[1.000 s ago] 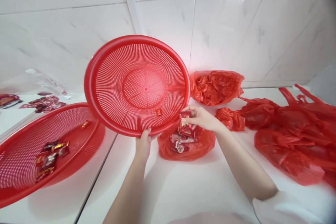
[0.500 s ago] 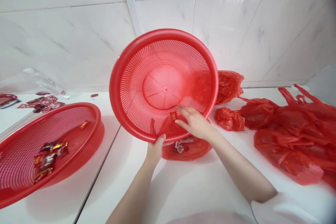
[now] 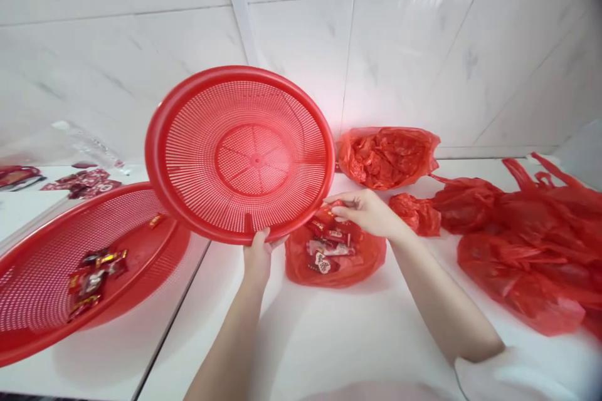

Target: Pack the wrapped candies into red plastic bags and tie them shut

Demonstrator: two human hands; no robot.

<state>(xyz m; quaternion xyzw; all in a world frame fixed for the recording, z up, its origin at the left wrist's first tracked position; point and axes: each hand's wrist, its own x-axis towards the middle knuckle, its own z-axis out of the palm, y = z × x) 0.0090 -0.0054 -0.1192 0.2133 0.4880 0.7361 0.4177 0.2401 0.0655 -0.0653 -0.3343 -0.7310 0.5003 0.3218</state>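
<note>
A red perforated plastic basket (image 3: pixel 275 163) is held up and tilted, its open side facing me, with nothing loose visible inside. My left hand (image 3: pixel 258 260) grips its lower rim, thumb over the edge. Below and to the right, an open red plastic bag (image 3: pixel 301 272) on the table holds several wrapped candies (image 3: pixel 336 238). My right hand (image 3: pixel 364 213) is at the bag's upper edge, its fingers pinched together over something red. Whether that is a candy or the bag's edge, I cannot tell.
At left a second red basket (image 3: pixel 141 288) holds several wrapped candies (image 3: pixel 94 279). Red-and-white packets (image 3: pixel 89 185) lie behind it. Another open red bag (image 3: pixel 390 156) stands by the tiled wall (image 3: pixel 404 62). Several red bags (image 3: pixel 527 244) are piled at right on the white table (image 3: pixel 338 332).
The held basket has moved left and its lower rim has risen off the bag. A red packet seen inside it earlier is gone from it. My right hand has left the basket for the bag.
</note>
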